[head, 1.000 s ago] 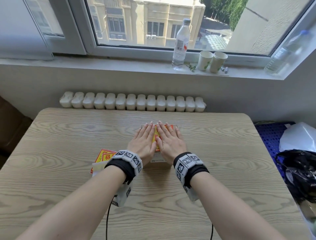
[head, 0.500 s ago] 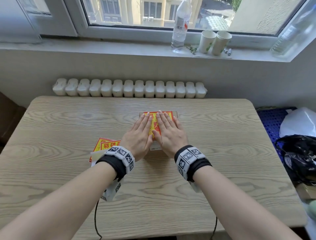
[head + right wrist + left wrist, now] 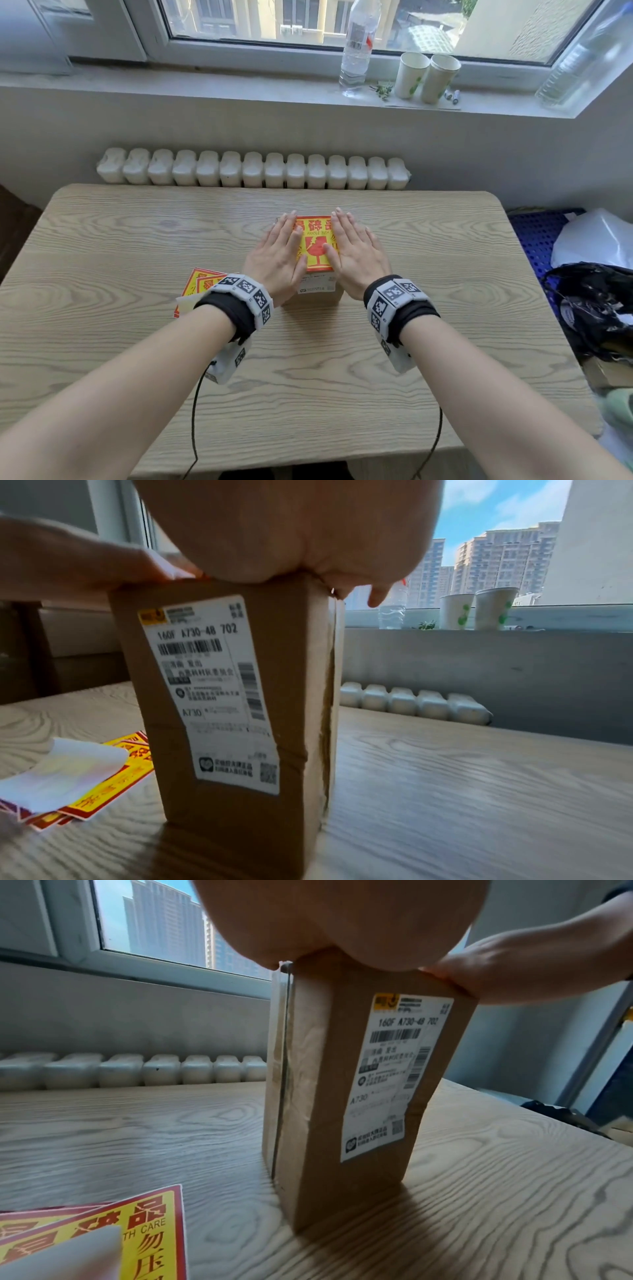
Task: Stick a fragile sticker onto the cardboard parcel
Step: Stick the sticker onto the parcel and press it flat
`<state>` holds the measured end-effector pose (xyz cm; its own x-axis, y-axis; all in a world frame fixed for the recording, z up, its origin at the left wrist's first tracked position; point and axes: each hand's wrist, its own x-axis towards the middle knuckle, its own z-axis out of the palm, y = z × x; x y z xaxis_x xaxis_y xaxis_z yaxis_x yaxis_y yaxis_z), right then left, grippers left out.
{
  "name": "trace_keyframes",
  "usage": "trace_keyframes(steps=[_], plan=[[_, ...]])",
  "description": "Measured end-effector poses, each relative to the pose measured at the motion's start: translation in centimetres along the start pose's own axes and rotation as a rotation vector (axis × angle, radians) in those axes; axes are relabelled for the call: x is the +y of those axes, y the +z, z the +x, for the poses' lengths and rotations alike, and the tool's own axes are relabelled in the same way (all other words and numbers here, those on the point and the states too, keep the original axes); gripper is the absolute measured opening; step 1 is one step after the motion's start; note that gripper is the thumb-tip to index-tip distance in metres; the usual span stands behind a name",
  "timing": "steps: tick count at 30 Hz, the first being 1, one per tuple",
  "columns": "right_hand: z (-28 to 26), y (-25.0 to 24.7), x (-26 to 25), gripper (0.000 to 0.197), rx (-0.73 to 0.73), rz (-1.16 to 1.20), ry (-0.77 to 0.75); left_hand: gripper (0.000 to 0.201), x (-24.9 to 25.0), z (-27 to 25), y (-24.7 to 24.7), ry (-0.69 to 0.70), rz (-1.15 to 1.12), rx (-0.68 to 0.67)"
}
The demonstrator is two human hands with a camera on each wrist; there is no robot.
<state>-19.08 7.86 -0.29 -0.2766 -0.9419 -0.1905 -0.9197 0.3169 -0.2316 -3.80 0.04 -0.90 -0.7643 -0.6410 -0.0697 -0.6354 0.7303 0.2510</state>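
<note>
Spanning most of the head view, your wooden desk carries everything you are working with. Near its middle the cardboard parcel stands upright on end, its white shipping label facing you. Both of your hands lie flat on the parcel's top, fingers straight and close together: your left hand covers the left part and your right hand the right part, with a strip between them. In that strip you see the fragile sticker, yellow and red with a broken-glass mark, lying on the top face under your palms' inner edges. On the desk just left of the parcel, the spare stickers lie in a small stack, a pale backing sheet resting on them.
</note>
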Motion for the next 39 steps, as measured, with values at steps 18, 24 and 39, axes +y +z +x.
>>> trace_keyframes(steps=[18,24,39], plan=[[-0.2,0.8,-0.5,0.088,0.007,-0.078,-0.189,0.086,-1.2,-0.6,-0.2,0.072,0.001,-0.08],[-0.6,0.3,1.1,0.077,-0.026,-0.105,-0.262,0.094,-2.0,-0.4,-0.1,0.112,-0.007,-0.112],[-1.6,-0.4,2.7,0.085,-0.073,0.201,-0.104,0.063,-1.7,-1.3,-0.9,-0.029,-0.286,-0.168]])
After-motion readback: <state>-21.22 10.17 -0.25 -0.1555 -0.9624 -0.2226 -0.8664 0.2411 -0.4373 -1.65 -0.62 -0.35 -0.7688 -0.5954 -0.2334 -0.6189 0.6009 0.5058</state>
